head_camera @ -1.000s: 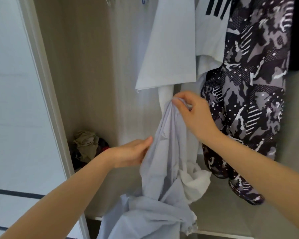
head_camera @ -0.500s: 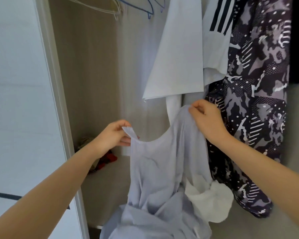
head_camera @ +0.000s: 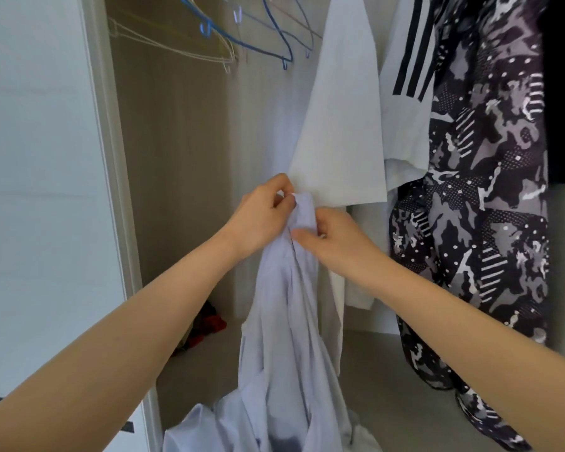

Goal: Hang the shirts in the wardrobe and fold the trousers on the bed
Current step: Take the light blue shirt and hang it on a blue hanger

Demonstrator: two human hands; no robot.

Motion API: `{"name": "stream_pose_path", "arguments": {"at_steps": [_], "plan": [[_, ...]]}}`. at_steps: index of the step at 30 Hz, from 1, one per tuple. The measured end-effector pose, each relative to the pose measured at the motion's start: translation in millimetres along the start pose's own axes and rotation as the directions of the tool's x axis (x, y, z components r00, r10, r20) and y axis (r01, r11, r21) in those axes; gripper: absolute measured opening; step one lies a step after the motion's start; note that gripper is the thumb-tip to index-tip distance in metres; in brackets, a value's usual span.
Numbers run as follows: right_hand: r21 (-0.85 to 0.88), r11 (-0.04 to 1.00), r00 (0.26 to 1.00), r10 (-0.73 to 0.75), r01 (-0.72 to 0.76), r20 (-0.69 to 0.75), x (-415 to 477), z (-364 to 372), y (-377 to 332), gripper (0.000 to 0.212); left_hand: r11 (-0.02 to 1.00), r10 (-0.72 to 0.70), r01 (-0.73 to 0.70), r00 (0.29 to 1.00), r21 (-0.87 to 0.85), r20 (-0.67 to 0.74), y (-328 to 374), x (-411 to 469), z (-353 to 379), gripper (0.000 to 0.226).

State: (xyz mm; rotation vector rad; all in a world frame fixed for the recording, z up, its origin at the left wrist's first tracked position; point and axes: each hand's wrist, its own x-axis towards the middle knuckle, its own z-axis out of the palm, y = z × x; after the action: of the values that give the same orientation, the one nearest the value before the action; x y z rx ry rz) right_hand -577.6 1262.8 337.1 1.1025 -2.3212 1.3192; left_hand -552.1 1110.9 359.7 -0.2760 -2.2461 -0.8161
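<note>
Pinched the bunched top edge of the pale lilac shirt (head_camera: 284, 321) with the left hand (head_camera: 258, 216), thumb and fingertips curled onto the cloth; clasped the same bunch just beneath with the right hand (head_camera: 336, 243), fingers wrapped round the fabric and thumb laid across its front; set the two hands close enough to touch or nearly so, by the look of it to gather the neckline into a single hold and spare one hand for a hanger; held the shirt up in front of the open wardrobe (head_camera: 177, 158), its body dropping in long folds and its lower part slumped out of sight at the bottom edge; had not yet put it on any hanger.

Faced pale wood-grain walls and a light wardrobe floor (head_camera: 372, 370); found bare wire hangers (head_camera: 242, 44), blue and pale, up and to the left of the hands, apart from the shirt; found a white T-shirt (head_camera: 343, 125) already hung just behind the hands, then a white top with black stripes (head_camera: 408, 76), then a dark patterned garment (head_camera: 490, 190) further right; noted a small heap of clothes (head_camera: 206, 324), partly red, in the back left corner of the floor; stood beside a white panel (head_camera: 30, 158) on the left, perhaps a door; saw neither trousers nor bed.
</note>
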Motion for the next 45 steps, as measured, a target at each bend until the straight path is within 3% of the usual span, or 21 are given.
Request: {"name": "stream_pose_path", "arguments": {"at_steps": [5, 7, 10, 12, 16, 20, 22, 27, 31, 33, 36, 39, 45], "plan": [[0.235, 0.972, 0.985, 0.035, 0.006, -0.168, 16, -22, -8, 0.030, 0.948, -0.101, 0.129, 0.989, -0.291, 0.110, -10, -17, -6, 0.024], [0.305, 0.952, 0.978, 0.044, 0.022, -0.206, 20, -32, -15, 0.033, 0.893, -0.120, 0.219, 0.958, -0.393, 0.261, -20, -31, -5, 0.034], [0.384, 0.923, 0.970, 0.066, 0.030, -0.235, 25, -44, -24, 0.028, 0.869, -0.086, 0.320, 0.848, -0.376, 0.523, -37, -53, 0, 0.031], [0.430, 0.902, 0.966, 0.084, 0.031, -0.245, 29, -50, -30, 0.025, 0.885, -0.102, 0.346, 0.798, -0.313, 0.593, -47, -60, 5, 0.025], [0.500, 0.865, 0.971, 0.093, 0.032, -0.222, 31, -60, -38, 0.007, 0.855, -0.196, 0.372, 0.876, -0.361, 0.440, -58, -59, 0, 0.027], [0.397, 0.917, 0.955, 0.142, -0.029, -0.259, 24, -71, -35, 0.017, 0.820, -0.298, 0.309, 0.949, -0.482, 0.101, -53, -45, -24, 0.027], [0.322, 0.943, 0.953, 0.172, -0.086, -0.250, 19, -68, -31, 0.019, 0.866, -0.292, 0.258, 0.956, -0.428, -0.016, -42, -32, -37, 0.026], [0.041, 0.995, 0.982, 0.098, -0.093, -0.158, 14, -59, -26, 0.032, 0.975, -0.096, 0.078, 0.992, -0.207, -0.079, -3, 6, -53, 0.032], [-0.311, 0.944, 0.941, -0.200, 0.110, -0.273, 5, -51, -34, 0.031, 0.991, 0.002, -0.012, 0.998, -0.134, -0.069, 27, 32, -54, 0.029], [-0.368, 0.909, 0.929, -0.292, 0.196, -0.226, -2, -45, -42, 0.035, 0.991, 0.041, -0.050, 0.996, -0.127, -0.077, 40, 44, -55, 0.028], [-0.410, 0.902, 0.980, -0.181, 0.134, -0.079, -1, -40, -46, 0.050, 0.986, 0.048, -0.062, 0.994, -0.157, -0.093, 58, 56, -59, 0.023], [-0.368, 0.915, 0.970, -0.218, 0.164, -0.108, 15, -44, -46, 0.014, 0.978, 0.022, -0.043, 0.995, -0.203, -0.102, 69, 65, -67, 0.024], [-0.011, 0.964, 0.901, -0.251, 0.265, -0.353, 26, -74, -52, 0.015, 0.992, 0.022, -0.030, 0.998, -0.119, -0.064, 57, 76, -97, 0.047]]}}
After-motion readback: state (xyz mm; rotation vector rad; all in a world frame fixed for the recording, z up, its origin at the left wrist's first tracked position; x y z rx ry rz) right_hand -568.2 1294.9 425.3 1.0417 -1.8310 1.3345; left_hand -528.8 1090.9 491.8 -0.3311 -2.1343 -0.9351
